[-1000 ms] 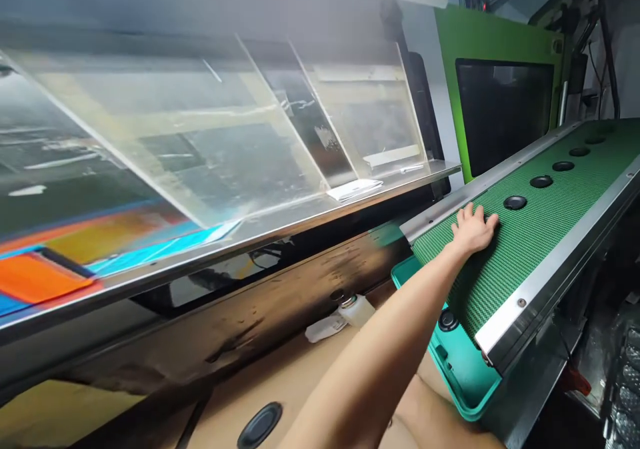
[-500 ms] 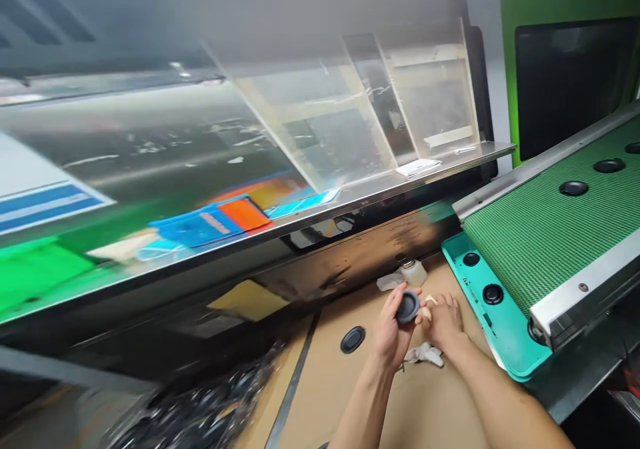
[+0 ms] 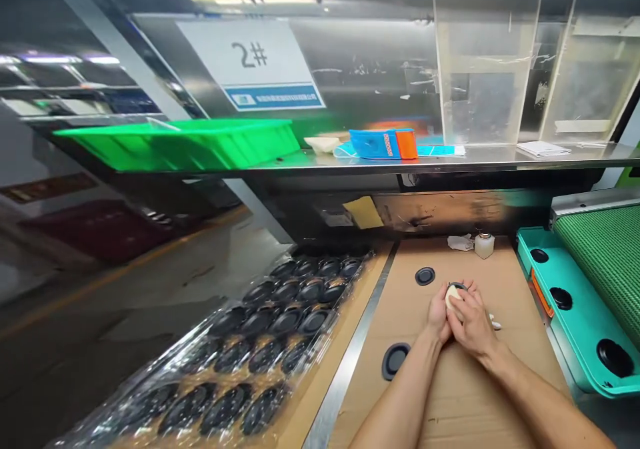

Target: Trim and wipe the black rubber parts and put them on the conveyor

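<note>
Over the cardboard-covered bench (image 3: pixel 480 395), my left hand (image 3: pixel 437 314) is closed around a round black cap-like part (image 3: pixel 457 285). My right hand (image 3: pixel 471 321) grips a cream-coloured wiping pad (image 3: pixel 453 295) and presses it against that part's face. The fingers of both hands touch there and hide most of the part. A flat black part (image 3: pixel 425 276) lies just beyond my hands, and a second black part (image 3: pixel 395 359) lies beside my left forearm. Partly behind my right wrist sits a crumpled white cloth (image 3: pixel 495 323).
At left lies a clear plastic tray (image 3: pixel 320 349) with rows of black parts. To the right, a teal tray (image 3: pixel 583 362) holds three black parts beside a green conveyor belt (image 3: pixel 607 245). A small bottle (image 3: pixel 484 245) stands at the back. Above runs a metal shelf (image 3: pixel 490 160) with a green bin (image 3: pixel 200 145).
My view has swung left, bringing the plastic tray and green bin into sight. My right hand has brought the cream wiping pad onto the black part in my left hand.
</note>
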The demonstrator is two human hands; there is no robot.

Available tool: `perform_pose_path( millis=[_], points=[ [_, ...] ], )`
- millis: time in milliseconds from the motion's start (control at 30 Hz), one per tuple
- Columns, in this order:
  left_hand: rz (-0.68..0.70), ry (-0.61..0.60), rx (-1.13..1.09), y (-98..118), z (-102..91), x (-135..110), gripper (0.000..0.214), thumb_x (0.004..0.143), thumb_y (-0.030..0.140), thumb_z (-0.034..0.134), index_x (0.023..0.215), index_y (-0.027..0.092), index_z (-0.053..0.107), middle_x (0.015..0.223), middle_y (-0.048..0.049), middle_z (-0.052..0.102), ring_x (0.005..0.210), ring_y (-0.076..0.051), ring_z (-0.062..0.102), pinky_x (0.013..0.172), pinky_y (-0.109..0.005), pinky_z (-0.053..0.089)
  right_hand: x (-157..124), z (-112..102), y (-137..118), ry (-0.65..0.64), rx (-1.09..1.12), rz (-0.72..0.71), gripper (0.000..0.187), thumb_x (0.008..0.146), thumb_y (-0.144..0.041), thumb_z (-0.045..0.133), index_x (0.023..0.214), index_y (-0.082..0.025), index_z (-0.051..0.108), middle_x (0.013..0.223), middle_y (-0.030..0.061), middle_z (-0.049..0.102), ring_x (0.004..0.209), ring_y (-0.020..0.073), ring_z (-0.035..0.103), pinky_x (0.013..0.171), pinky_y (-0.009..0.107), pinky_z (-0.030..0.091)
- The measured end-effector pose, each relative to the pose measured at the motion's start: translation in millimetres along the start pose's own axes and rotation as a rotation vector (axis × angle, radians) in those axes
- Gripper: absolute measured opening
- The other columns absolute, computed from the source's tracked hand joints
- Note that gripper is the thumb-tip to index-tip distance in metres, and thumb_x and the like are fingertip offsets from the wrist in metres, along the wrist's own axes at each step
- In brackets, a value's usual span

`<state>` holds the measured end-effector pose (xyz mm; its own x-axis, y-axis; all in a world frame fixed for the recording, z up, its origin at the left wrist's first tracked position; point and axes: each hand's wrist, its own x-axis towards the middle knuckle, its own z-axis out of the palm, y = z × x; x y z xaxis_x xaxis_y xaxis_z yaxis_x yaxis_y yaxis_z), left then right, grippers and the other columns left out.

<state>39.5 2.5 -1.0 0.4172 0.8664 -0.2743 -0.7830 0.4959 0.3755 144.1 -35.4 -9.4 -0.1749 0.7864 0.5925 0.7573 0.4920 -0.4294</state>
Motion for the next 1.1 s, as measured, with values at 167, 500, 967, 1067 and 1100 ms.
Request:
perform_pose_path(
  millis=[167,500,967,1067,1100],
  points=[
    [0.040,-0.019,-0.036,-2,-6.0,1,0.036,0.102,0.033,0.043,0.107,0.009,0.070,0.124,-0.0177,0.070,0.128,-0.025,0.060,0.117,-0.038,0.039,14,-8,-1,-0.005,-0.166,0.118,0.034,0.100,-0.027,0.046,0.119,-0.018,0.072,0.131,0.0146,0.064,0.104,0.0257,0.054,0.095,0.041,0.043],
    [0.031,-0.033,-0.038,4,-7.9,1,0.036,0.103,0.034,0.042,0.103,0.012,0.071,0.117,-0.0153,0.072,0.121,-0.025,0.064,0.113,-0.043,0.045,9,-13,-4,-0.073,-0.287,0.099,0.035,0.100,-0.028,0.045,0.123,-0.020,0.070,0.135,0.0133,0.061,0.100,0.0254,0.051,0.091,0.039,0.042],
    [0.051,-0.020,-0.023,5,-8.6,2,0.037,0.102,0.036,0.042,0.107,0.012,0.070,0.117,-0.0156,0.072,0.122,-0.026,0.064,0.112,-0.043,0.047,8,-10,1,-0.041,-0.115,0.074,0.033,0.099,-0.027,0.050,0.127,-0.026,0.066,0.140,0.0103,0.057,0.112,0.0267,0.052,0.098,0.043,0.046],
    [0.070,-0.011,-0.041,4,-3.6,2,0.039,0.103,0.037,0.041,0.111,0.012,0.070,0.119,-0.0145,0.072,0.121,-0.025,0.064,0.110,-0.040,0.048,13,-17,14,0.000,0.004,0.172,0.052,0.093,-0.029,0.059,0.144,-0.020,0.051,0.135,0.0151,0.056,0.121,0.0275,0.052,0.103,0.043,0.047],
    [0.077,-0.005,-0.043,4,-2.0,2,0.040,0.103,0.038,0.041,0.114,0.012,0.069,0.122,-0.0151,0.071,0.122,-0.025,0.064,0.110,-0.041,0.048,13,-20,16,-0.005,0.037,0.210,0.060,0.089,-0.029,0.063,0.146,-0.018,0.048,0.133,0.0159,0.057,0.121,0.0276,0.053,0.103,0.042,0.048]
  ],
)
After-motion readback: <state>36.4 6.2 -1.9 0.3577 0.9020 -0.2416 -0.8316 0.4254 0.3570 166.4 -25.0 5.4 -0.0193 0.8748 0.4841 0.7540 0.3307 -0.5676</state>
